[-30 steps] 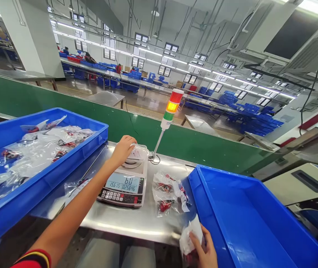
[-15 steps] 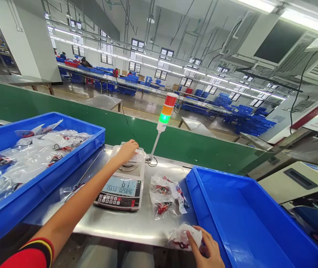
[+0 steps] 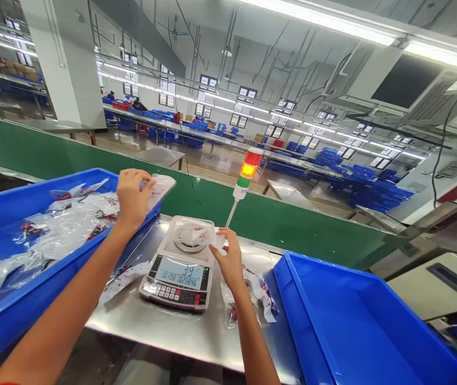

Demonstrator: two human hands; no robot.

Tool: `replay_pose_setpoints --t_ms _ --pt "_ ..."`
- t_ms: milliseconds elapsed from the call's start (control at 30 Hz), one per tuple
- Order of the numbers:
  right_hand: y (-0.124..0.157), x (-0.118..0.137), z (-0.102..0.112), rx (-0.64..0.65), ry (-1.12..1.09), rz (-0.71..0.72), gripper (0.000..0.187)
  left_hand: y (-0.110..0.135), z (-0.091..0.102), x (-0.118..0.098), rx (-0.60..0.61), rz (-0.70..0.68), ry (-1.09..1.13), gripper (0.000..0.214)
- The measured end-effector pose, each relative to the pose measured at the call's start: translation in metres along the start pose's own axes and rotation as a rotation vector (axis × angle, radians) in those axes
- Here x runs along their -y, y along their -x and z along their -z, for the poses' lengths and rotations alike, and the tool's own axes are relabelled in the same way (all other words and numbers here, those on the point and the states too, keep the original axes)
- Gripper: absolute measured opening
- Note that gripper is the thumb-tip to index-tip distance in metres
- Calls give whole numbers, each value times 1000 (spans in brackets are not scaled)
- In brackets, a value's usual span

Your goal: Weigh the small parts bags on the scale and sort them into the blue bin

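L grip (image 3: 134, 198) is closed on a clear poly bag (image 3: 161, 190), holding it up right over the corner of the blue tray (image 3: 31, 283), which has a pile of bagged red parts (image 3: 68, 219) in it. R grip (image 3: 230, 256) is pinched on the corner of a second clear bag (image 3: 192, 235). That bag lies on the pan of a digital scale (image 3: 176, 280) just left of the grip, and the top readout looks like 39.

Right below R grip, partly behind the forearm, is a loose bag of red parts (image 3: 248, 294) on the steel bench (image 3: 160, 334). A flat bag (image 3: 124, 280) lies on the bench btw the scale and the tray, under the L forearm. Further right of R grip is another blue tray (image 3: 292, 289). Ahead of R grip, a stack light (image 3: 244, 176) stands on its pole by the green conveyor side (image 3: 292, 230).
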State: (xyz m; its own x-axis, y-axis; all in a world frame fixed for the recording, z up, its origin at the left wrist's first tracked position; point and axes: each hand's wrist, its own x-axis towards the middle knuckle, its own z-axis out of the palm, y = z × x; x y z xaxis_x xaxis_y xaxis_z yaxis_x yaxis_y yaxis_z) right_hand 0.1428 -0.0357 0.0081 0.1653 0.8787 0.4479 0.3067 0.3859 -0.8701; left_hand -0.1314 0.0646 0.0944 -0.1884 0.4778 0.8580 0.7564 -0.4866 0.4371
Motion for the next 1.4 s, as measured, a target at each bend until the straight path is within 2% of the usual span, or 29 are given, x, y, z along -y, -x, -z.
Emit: replay_pose_setpoints --t_ms 67,167,233,333,433,533,633,733,900,1033,1233,1333,1400 --pt "3 -15 -2 80 74 39 37 -6 22 27 -13 30 -157 20" --pt "24 -44 15 -9 241 36 37 4 43 56 -32 93 -273 23" --pt "50 -67 34 -50 392 7 33 21 46 61 -5 109 -298 19" --pt "102 -96 56 66 615 -65 37 51 35 44 104 74 -245 13" --pt "153 -111 63 172 776 -129 47 74 11 10 233 18 -104 10" --pt "175 -113 63 116 766 -144 35 90 -15 -24 356 -17 42 11" --pt "173 -109 66 -21 614 -141 32 103 -34 -47 448 -31 150 17" --pt "167 -98 73 -124 448 -188 36 115 -41 -58 519 -41 220 16" --pt "168 -62 85 -289 177 -437 49 120 -44 -54 598 -48 225 12" --pt "168 -39 97 -428 61 -509 51 112 -56 -47 682 -133 152 16" --pt "156 -20 102 -459 28 -491 49 107 -86 -44 765 -127 87 25" --pt "134 -8 92 -423 -2 -419 45 102 -95 -44 754 -41 72 18" --pt "111 1 79 -357 -42 -344 41 94 -93 -43 710 32 72 13"
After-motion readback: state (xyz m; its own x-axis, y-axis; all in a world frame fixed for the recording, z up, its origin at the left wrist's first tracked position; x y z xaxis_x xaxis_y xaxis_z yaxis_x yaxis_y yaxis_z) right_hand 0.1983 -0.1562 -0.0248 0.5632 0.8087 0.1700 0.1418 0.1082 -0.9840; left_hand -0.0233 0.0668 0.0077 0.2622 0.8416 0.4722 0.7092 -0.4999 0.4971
